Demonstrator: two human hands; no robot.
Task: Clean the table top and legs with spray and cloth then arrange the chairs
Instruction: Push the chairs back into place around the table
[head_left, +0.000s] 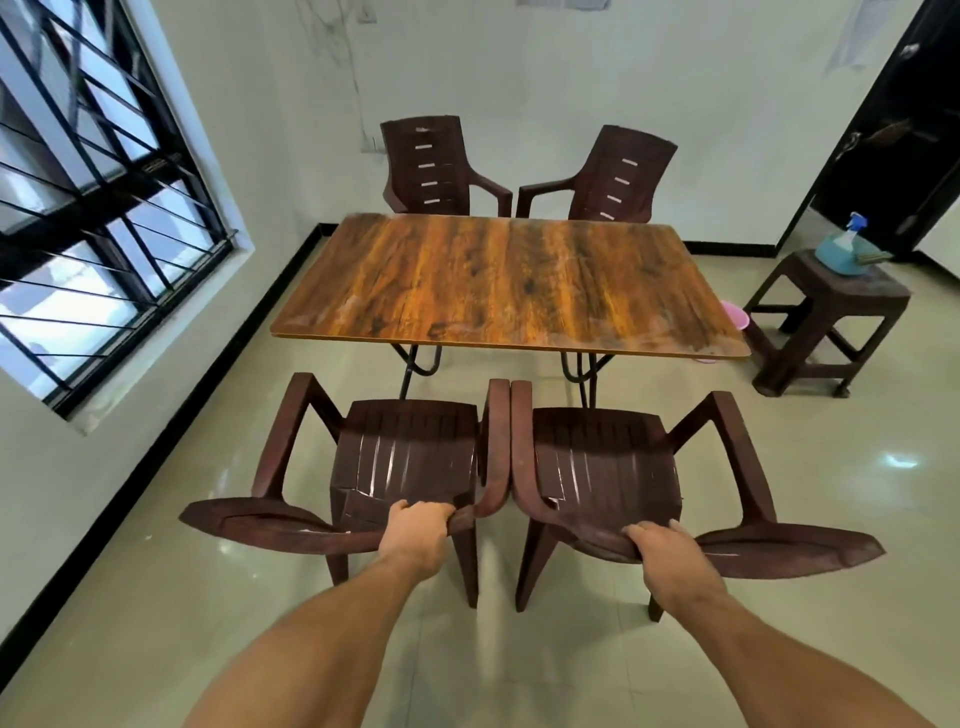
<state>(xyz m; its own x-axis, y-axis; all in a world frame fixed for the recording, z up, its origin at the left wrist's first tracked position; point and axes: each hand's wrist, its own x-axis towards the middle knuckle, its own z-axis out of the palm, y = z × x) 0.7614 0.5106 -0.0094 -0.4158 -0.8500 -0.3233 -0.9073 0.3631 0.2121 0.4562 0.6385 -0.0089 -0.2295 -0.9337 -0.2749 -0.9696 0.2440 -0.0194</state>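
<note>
A: Where do things stand?

B: The rectangular wood-grain counter (498, 283) on black metal legs looks wiped, with faint streaks near its right edge. The blue spray bottle (844, 244) sits on a dark brown plastic stool (831, 312) to the far right, with what may be the cloth beside it, though I can't tell. Two dark brown plastic armchairs stand at the far side, tucked against the counter.

A: And the hands?

B: The left hand (413, 535) is curled over the back rail of the near left brown plastic armchair (410, 452). The right hand (662, 545) is wrapped over the back of the near right brown plastic armchair (602, 457). Both grip firmly, fingers closed around the rims.

A: What could go wrong?

B: The inner armrests of the two near chairs are touching. Pushed forward together, they could jam or twist against each other. The chairs stand apart from the counter, and their arms might knock its near edge or snag the crossed legs beneath. The seat of the left chair looks cracked near the back, so a hard shove could worsen it. The glossy floor may let the legs skid unevenly.
</note>
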